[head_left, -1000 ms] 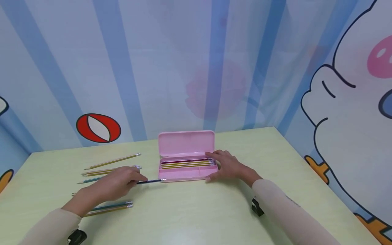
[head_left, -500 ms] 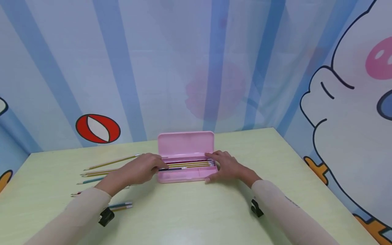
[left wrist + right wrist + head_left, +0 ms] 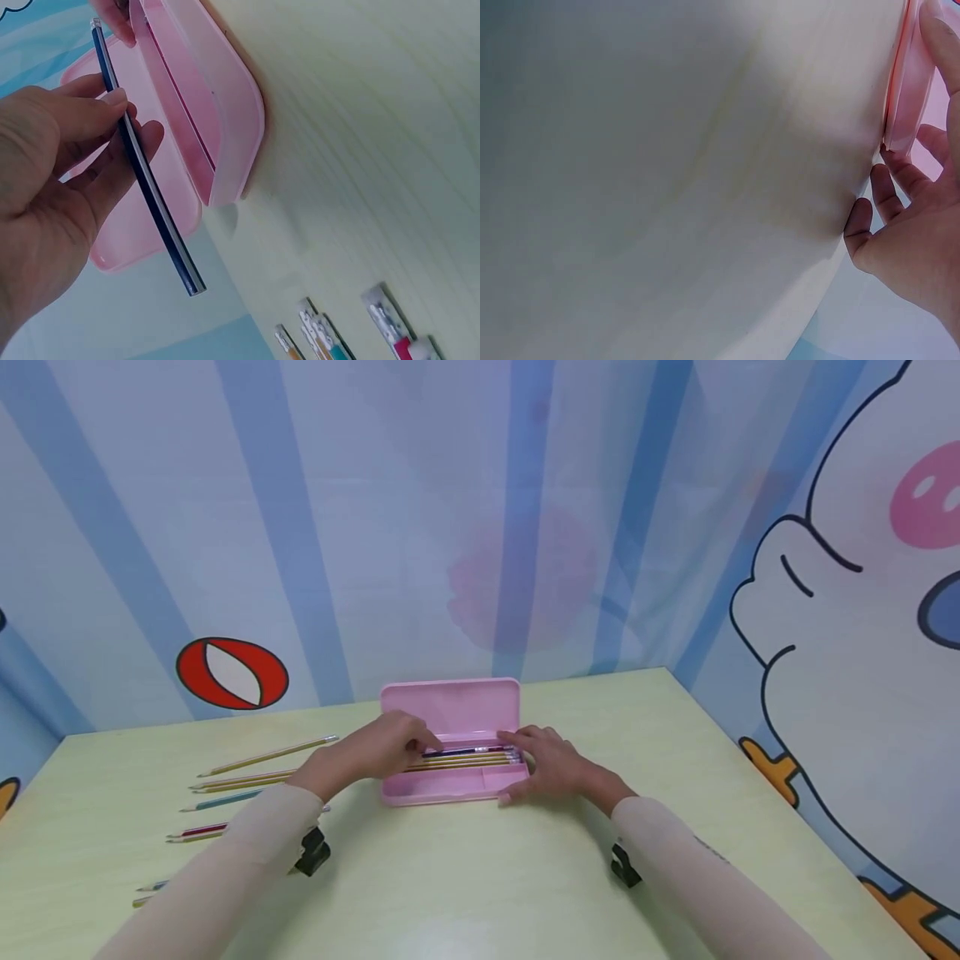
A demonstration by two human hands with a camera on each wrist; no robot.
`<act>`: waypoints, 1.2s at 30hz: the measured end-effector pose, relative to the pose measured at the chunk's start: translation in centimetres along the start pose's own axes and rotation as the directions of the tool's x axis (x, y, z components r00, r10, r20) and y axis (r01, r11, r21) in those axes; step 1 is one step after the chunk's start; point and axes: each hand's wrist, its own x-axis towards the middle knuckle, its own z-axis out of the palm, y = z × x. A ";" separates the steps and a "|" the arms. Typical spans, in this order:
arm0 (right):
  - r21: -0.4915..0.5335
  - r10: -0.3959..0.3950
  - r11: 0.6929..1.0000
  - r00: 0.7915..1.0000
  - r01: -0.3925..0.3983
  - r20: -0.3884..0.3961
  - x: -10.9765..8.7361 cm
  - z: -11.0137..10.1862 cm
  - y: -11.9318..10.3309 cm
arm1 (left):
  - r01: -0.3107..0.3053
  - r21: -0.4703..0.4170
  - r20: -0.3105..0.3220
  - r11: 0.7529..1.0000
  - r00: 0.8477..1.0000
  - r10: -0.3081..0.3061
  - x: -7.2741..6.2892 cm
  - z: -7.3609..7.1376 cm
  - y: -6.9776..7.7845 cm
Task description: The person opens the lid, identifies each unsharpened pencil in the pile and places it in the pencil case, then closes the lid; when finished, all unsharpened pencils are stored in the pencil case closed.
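Observation:
A pink pencil case (image 3: 431, 787) stands at the back of the table, its lid (image 3: 450, 703) raised. Several yellow pencils (image 3: 468, 761) lie side by side in its rear compartment. My left hand (image 3: 378, 747) pinches a dark blue pencil (image 3: 154, 187) between thumb and fingers, over that compartment; its eraser end points right in the head view. My right hand (image 3: 551, 762) holds the case's right end, thumb at the front edge and forefinger at the back. The right wrist view shows the thumb on the case wall (image 3: 913, 97), with the other fingers (image 3: 885, 195) spread beside its corner.
Left of the case, several more pencils lie in small groups on the table, among them a yellow one (image 3: 266, 757), a teal one (image 3: 217, 802) and a red one (image 3: 198, 831). My left forearm covers some nearer ones. A printed curtain (image 3: 405, 527) hangs behind the table.
My left hand has carried the dark blue pencil right and back, from the table left of the case to over its rear compartment. My right hand has stayed on the case.

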 end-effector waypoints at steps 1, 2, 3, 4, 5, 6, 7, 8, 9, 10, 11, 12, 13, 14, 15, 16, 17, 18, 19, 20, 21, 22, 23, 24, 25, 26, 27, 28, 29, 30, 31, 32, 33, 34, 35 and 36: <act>-0.001 -0.001 1.000 1.000 0.001 -0.001 0.0 0.0 0.0 | -0.001 0.000 0.002 1.000 1.000 0.001 0.3 0.1 0.0; -0.002 -0.001 1.000 1.000 0.001 -0.002 0.0 0.0 0.0 | 0.000 0.002 0.006 1.000 1.000 0.000 0.5 0.1 0.0; -0.001 -0.002 1.000 1.000 0.002 -0.002 0.0 -0.1 0.0 | 0.001 0.005 0.010 1.000 1.000 -0.001 0.8 0.2 0.0; 0.000 -0.003 1.000 1.000 0.003 -0.003 0.0 -0.1 0.1 | 0.001 0.008 0.015 1.000 1.000 -0.001 1.1 0.3 0.0; 0.001 -0.002 1.000 1.000 0.002 -0.002 0.1 -0.1 0.1 | 0.000 0.014 0.021 1.000 1.000 -0.001 1.4 0.4 0.1; 0.000 -0.001 1.000 1.000 0.001 -0.001 0.1 -0.1 0.1 | -0.002 0.025 0.025 1.000 1.000 0.002 1.6 0.5 0.1; 0.000 0.000 1.000 1.000 0.000 0.000 0.1 -0.1 0.2 | -0.002 0.031 0.030 1.000 1.000 0.001 1.9 0.6 0.2; 0.002 0.002 1.000 1.000 -0.002 0.002 0.1 -0.1 0.2 | 0.002 0.039 0.036 0.999 0.999 -0.004 2.1 0.7 0.2; 0.001 -0.001 1.000 1.000 0.001 0.002 0.1 -0.1 0.2 | 0.009 0.042 0.044 0.999 0.999 -0.011 2.4 0.8 0.2; 0.005 0.000 1.000 1.000 0.000 0.005 0.1 0.0 0.2 | 0.017 0.043 0.052 0.999 0.998 -0.019 2.6 1.0 0.2; 0.007 0.003 1.000 1.000 -0.003 0.008 0.1 0.0 0.2 | 0.026 0.043 0.057 0.999 0.998 -0.029 2.8 1.1 0.2; 0.009 0.006 1.000 1.000 -0.006 0.010 0.1 0.0 0.2 | 0.035 0.038 0.061 0.999 0.997 -0.037 3.0 1.2 0.2; 0.011 0.008 1.000 1.000 -0.008 0.011 0.1 0.0 0.2 | 0.045 0.032 0.065 0.998 0.997 -0.047 3.1 1.3 0.2; 0.012 0.010 1.000 1.000 -0.010 0.012 0.1 0.0 0.2 | 0.055 0.028 0.069 0.998 0.996 -0.057 3.3 1.4 0.2; 0.013 0.011 1.000 1.000 -0.012 0.013 0.1 0.0 0.1 | 0.066 0.023 0.073 0.998 0.995 -0.067 3.4 1.4 0.1; 0.015 0.017 1.000 1.000 -0.017 0.015 0.1 0.0 0.1 | 0.073 0.018 0.072 0.997 0.995 -0.074 3.6 1.5 0.1; 0.014 0.019 1.000 1.000 -0.019 0.013 0.1 0.0 0.1 | 0.079 0.015 0.071 0.997 0.994 -0.080 3.7 1.6 0.0; 0.013 0.019 1.000 1.000 -0.019 0.011 0.1 0.0 0.1 | 0.083 0.015 0.072 0.996 0.994 -0.083 3.9 1.7 0.0; 0.012 0.015 1.000 1.000 -0.015 0.009 0.1 0.0 0.1 | 0.087 0.016 0.073 0.996 0.994 -0.088 4.0 1.8 0.0; 0.012 0.011 1.000 1.000 -0.011 0.007 0.1 0.0 0.1 | 0.089 0.018 0.072 0.996 0.993 -0.090 4.1 1.8 0.0; 0.013 0.007 1.000 1.000 -0.007 0.006 0.1 0.0 0.1 | 0.089 0.019 0.073 0.996 0.993 -0.091 4.2 1.9 -0.1; 0.012 0.002 1.000 1.000 -0.002 0.006 0.1 0.0 0.1 | 0.089 0.021 0.074 0.996 0.993 -0.091 4.3 2.0 -0.1; 0.010 -0.002 1.000 1.000 0.002 0.006 0.1 0.0 0.1 | 0.091 0.026 0.076 0.996 0.993 -0.093 4.4 2.1 -0.1; 0.010 -0.005 1.000 1.000 0.004 0.006 0.1 0.0 0.1 | 0.093 0.031 0.078 0.995 0.992 -0.096 4.5 2.2 0.0; 0.010 -0.005 1.000 1.000 0.005 0.007 0.1 0.0 0.1 | 0.096 0.031 0.080 0.995 0.992 -0.098 4.6 2.3 0.0; 0.011 -0.004 1.000 1.000 0.004 0.009 0.1 0.0 0.1 | 0.098 0.033 0.079 0.995 0.992 -0.100 4.7 2.4 0.0; 0.012 -0.003 1.000 1.000 0.003 0.010 0.1 0.0 0.1 | 0.102 0.034 0.079 0.994 0.991 -0.104 4.8 2.5 0.1; 0.012 -0.003 1.000 1.000 0.003 0.010 0.1 0.0 0.1 | 0.108 0.033 0.077 0.994 0.991 -0.110 4.8 2.5 0.1; 0.012 -0.003 1.000 1.000 0.003 0.010 0.1 0.0 0.1 | 0.114 0.032 0.077 0.993 0.990 -0.116 4.9 2.6 0.1; 0.014 -0.004 1.000 1.000 0.003 0.011 0.1 -0.1 0.1 | 0.119 0.029 0.076 0.992 0.990 -0.121 5.0 2.7 0.1; 0.015 -0.002 1.000 1.000 0.001 0.014 0.1 -0.1 0.0 | 0.125 0.026 0.077 0.992 0.989 -0.126 5.0 2.8 0.1; 0.015 -0.002 1.000 1.000 0.002 0.015 0.1 -0.1 0.1 | 0.132 0.026 0.078 0.991 0.988 -0.134 5.1 2.9 0.1; 0.013 -0.002 1.000 1.000 0.002 0.014 0.1 -0.1 0.1 | 0.140 0.026 0.080 0.990 0.987 -0.142 5.2 3.0 0.2; 0.011 -0.003 1.000 1.000 0.003 0.013 0.0 -0.2 0.1 | 0.146 0.027 0.083 0.989 0.986 -0.148 5.3 3.1 0.2; 0.010 0.000 1.000 1.000 0.000 0.015 0.0 -0.2 0.1 | 0.151 0.030 0.085 0.988 0.985 -0.153 5.4 3.2 0.2; 0.010 0.002 1.000 1.000 -0.003 0.015 0.0 -0.2 0.1 | 0.154 0.033 0.085 0.987 0.984 -0.157 5.5 3.3 0.2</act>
